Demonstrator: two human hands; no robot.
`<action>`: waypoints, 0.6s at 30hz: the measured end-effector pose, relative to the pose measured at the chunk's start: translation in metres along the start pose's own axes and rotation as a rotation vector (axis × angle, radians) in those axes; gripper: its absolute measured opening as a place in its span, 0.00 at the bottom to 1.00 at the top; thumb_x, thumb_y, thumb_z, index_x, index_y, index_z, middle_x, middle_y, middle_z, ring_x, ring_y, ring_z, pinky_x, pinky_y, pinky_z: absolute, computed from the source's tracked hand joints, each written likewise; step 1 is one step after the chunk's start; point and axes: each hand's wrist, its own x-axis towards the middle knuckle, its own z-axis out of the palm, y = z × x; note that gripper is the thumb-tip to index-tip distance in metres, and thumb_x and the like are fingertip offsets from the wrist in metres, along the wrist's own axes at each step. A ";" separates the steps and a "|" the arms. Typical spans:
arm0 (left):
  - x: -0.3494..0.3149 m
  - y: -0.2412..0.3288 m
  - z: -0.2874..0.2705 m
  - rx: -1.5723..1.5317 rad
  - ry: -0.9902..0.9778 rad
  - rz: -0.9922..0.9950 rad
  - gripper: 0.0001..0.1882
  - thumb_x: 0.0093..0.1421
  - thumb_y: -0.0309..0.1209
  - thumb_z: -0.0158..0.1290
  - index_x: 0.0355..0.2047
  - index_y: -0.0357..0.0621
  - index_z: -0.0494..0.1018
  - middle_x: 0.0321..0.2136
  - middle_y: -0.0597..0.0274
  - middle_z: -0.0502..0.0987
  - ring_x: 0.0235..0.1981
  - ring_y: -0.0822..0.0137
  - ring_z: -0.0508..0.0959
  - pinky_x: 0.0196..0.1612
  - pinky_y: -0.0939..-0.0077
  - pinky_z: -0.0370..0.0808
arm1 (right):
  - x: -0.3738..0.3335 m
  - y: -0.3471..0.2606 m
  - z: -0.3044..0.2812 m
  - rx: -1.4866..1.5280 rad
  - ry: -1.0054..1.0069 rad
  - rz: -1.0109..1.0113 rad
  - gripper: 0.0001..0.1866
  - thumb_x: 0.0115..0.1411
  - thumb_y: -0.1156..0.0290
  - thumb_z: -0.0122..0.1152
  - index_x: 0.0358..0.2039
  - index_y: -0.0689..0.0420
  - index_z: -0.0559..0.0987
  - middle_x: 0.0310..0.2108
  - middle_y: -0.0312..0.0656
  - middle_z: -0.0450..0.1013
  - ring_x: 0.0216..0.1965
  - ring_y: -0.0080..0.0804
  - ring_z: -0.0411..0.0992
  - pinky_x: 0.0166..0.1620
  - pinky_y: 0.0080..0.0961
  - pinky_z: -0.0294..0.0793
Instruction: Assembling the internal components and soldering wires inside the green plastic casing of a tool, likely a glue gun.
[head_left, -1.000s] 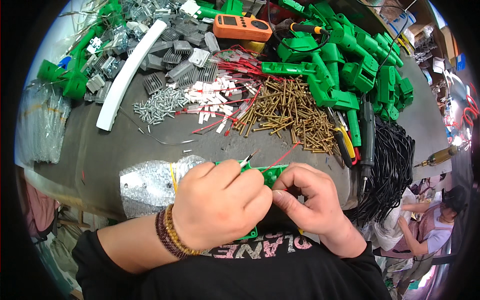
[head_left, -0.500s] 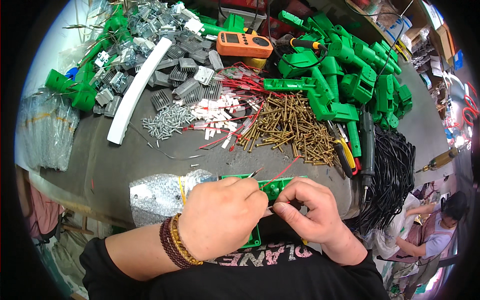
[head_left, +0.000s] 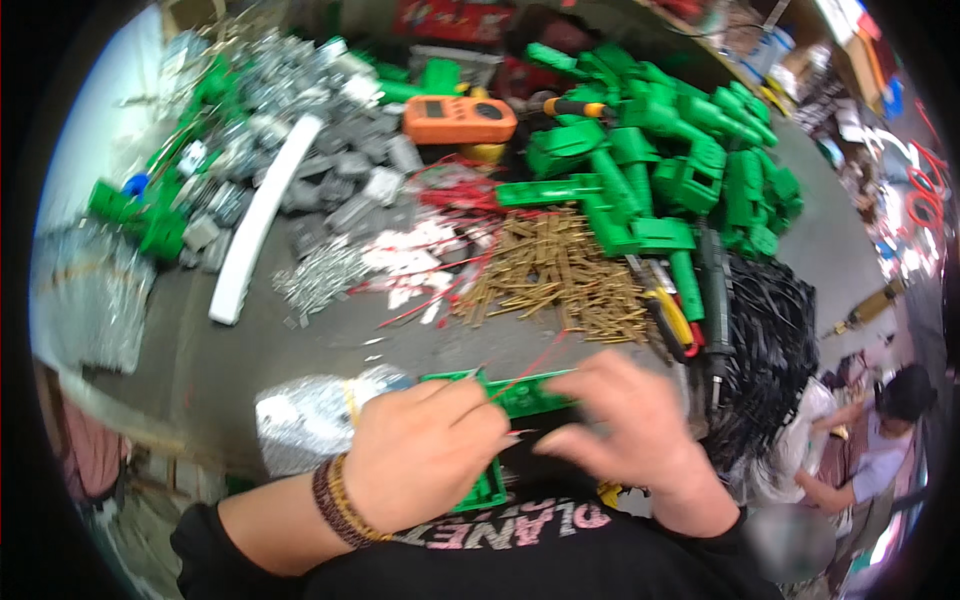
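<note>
My left hand [head_left: 430, 455], with a beaded bracelet [head_left: 345, 500] at its wrist, is closed over a green plastic housing [head_left: 530, 394] at the table's front edge. Thin wire ends stick out from its pinched fingers. A red wire [head_left: 535, 362] slants up and to the right from beside them. Motion smears my right hand [head_left: 630, 430], which stands apart on the right, thumb and fingers spread and nothing visible between them. Left of the housing, a bubble-wrapped bundle [head_left: 300, 420] touches my left hand's side.
Brass screws [head_left: 570, 280], small silver screws [head_left: 330, 275] and white connectors [head_left: 405, 260] lie heaped ahead. Behind are grey blocks [head_left: 345, 190], an orange meter [head_left: 458, 120] and green housings [head_left: 650, 150]. Pliers [head_left: 672, 315], a black screwdriver [head_left: 715, 300] and black cables [head_left: 765, 350] lie right. Another person [head_left: 870, 440] sits far right.
My right hand has come away from the left one, its fingers now parted. My left hand still pinches the wire. The whole view has shifted slightly and blurred.
</note>
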 end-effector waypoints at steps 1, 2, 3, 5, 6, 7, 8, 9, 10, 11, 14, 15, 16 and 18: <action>0.002 -0.001 0.001 -0.010 0.000 0.018 0.09 0.48 0.29 0.66 0.29 0.45 0.77 0.25 0.60 0.75 0.26 0.58 0.77 0.28 0.65 0.74 | 0.005 -0.005 0.010 0.004 0.027 -0.074 0.12 0.58 0.60 0.67 0.30 0.53 0.75 0.25 0.38 0.72 0.25 0.39 0.74 0.28 0.34 0.75; -0.001 0.002 -0.002 0.000 0.046 0.017 0.10 0.47 0.28 0.65 0.31 0.44 0.78 0.26 0.60 0.76 0.26 0.57 0.77 0.29 0.65 0.74 | 0.007 -0.010 0.019 0.009 0.016 -0.121 0.13 0.59 0.60 0.66 0.31 0.53 0.74 0.26 0.38 0.71 0.26 0.38 0.75 0.28 0.33 0.75; -0.002 0.001 0.001 0.027 0.034 0.011 0.10 0.45 0.27 0.65 0.29 0.44 0.78 0.26 0.59 0.77 0.26 0.56 0.77 0.29 0.64 0.74 | 0.004 -0.008 0.028 0.003 0.001 -0.145 0.13 0.60 0.59 0.65 0.32 0.54 0.73 0.26 0.38 0.71 0.28 0.38 0.75 0.28 0.33 0.75; -0.002 0.006 -0.001 0.086 0.011 0.006 0.08 0.46 0.29 0.63 0.26 0.44 0.75 0.23 0.63 0.73 0.27 0.59 0.76 0.30 0.65 0.73 | 0.002 -0.004 0.036 0.058 0.077 -0.156 0.14 0.61 0.59 0.63 0.29 0.54 0.70 0.27 0.39 0.71 0.28 0.38 0.76 0.28 0.33 0.74; -0.005 0.002 -0.003 0.093 -0.044 0.016 0.13 0.47 0.31 0.65 0.32 0.43 0.76 0.29 0.59 0.75 0.28 0.58 0.77 0.32 0.65 0.74 | 0.000 -0.001 0.036 0.024 0.098 -0.138 0.14 0.61 0.59 0.63 0.29 0.54 0.70 0.27 0.39 0.71 0.28 0.38 0.76 0.28 0.33 0.74; -0.005 -0.001 -0.005 0.105 -0.100 0.016 0.18 0.49 0.33 0.66 0.39 0.41 0.77 0.34 0.55 0.78 0.29 0.57 0.78 0.33 0.64 0.75 | -0.001 0.000 0.037 0.073 0.109 -0.134 0.13 0.60 0.60 0.65 0.30 0.54 0.72 0.26 0.38 0.71 0.27 0.38 0.75 0.28 0.33 0.74; -0.004 0.002 -0.001 0.099 -0.099 0.046 0.18 0.49 0.33 0.66 0.39 0.41 0.77 0.34 0.55 0.78 0.29 0.57 0.78 0.33 0.64 0.75 | -0.002 0.001 0.037 0.124 0.119 -0.132 0.12 0.58 0.62 0.67 0.30 0.54 0.74 0.25 0.38 0.71 0.27 0.38 0.75 0.27 0.33 0.73; -0.001 0.005 0.003 0.093 -0.038 0.010 0.12 0.47 0.28 0.64 0.32 0.42 0.75 0.29 0.55 0.74 0.28 0.54 0.75 0.31 0.62 0.72 | -0.003 0.001 0.033 0.103 0.134 -0.121 0.12 0.58 0.62 0.67 0.30 0.54 0.74 0.25 0.38 0.71 0.27 0.38 0.75 0.27 0.33 0.73; 0.000 0.008 0.005 0.092 0.022 -0.033 0.08 0.45 0.23 0.62 0.25 0.43 0.73 0.24 0.55 0.71 0.26 0.51 0.73 0.29 0.59 0.68 | -0.002 -0.004 0.029 0.107 0.142 -0.124 0.12 0.59 0.61 0.66 0.30 0.54 0.73 0.24 0.38 0.70 0.26 0.39 0.75 0.27 0.33 0.73; -0.001 0.008 0.006 0.092 0.022 -0.015 0.08 0.45 0.23 0.62 0.25 0.43 0.73 0.24 0.55 0.71 0.26 0.51 0.73 0.29 0.59 0.68 | -0.001 -0.006 0.029 0.112 0.150 -0.127 0.13 0.59 0.61 0.66 0.30 0.54 0.73 0.23 0.38 0.69 0.25 0.39 0.74 0.27 0.34 0.73; -0.003 0.005 0.010 0.065 0.082 0.016 0.09 0.45 0.21 0.60 0.25 0.42 0.71 0.24 0.55 0.70 0.26 0.51 0.71 0.29 0.58 0.66 | -0.001 -0.001 0.048 0.123 0.166 -0.157 0.15 0.61 0.59 0.64 0.27 0.55 0.70 0.22 0.39 0.68 0.24 0.42 0.73 0.26 0.35 0.72; -0.002 0.004 0.009 0.066 0.084 0.027 0.09 0.45 0.21 0.60 0.25 0.42 0.71 0.24 0.55 0.70 0.26 0.51 0.71 0.29 0.58 0.66 | -0.001 -0.001 0.050 0.175 0.187 -0.168 0.16 0.61 0.60 0.64 0.26 0.55 0.70 0.22 0.39 0.68 0.24 0.42 0.73 0.26 0.35 0.72; -0.002 0.003 0.007 0.095 0.058 0.052 0.09 0.45 0.21 0.60 0.25 0.42 0.71 0.24 0.55 0.70 0.27 0.50 0.71 0.29 0.58 0.66 | 0.000 0.000 0.053 0.172 0.193 -0.161 0.17 0.61 0.60 0.64 0.25 0.55 0.69 0.21 0.40 0.68 0.23 0.42 0.73 0.25 0.36 0.72; 0.002 0.005 0.009 0.102 0.051 0.071 0.10 0.43 0.21 0.60 0.25 0.42 0.70 0.24 0.55 0.69 0.26 0.50 0.70 0.28 0.58 0.65 | -0.003 -0.001 0.046 0.164 0.185 -0.153 0.17 0.61 0.61 0.64 0.24 0.55 0.68 0.20 0.40 0.68 0.23 0.42 0.73 0.25 0.36 0.71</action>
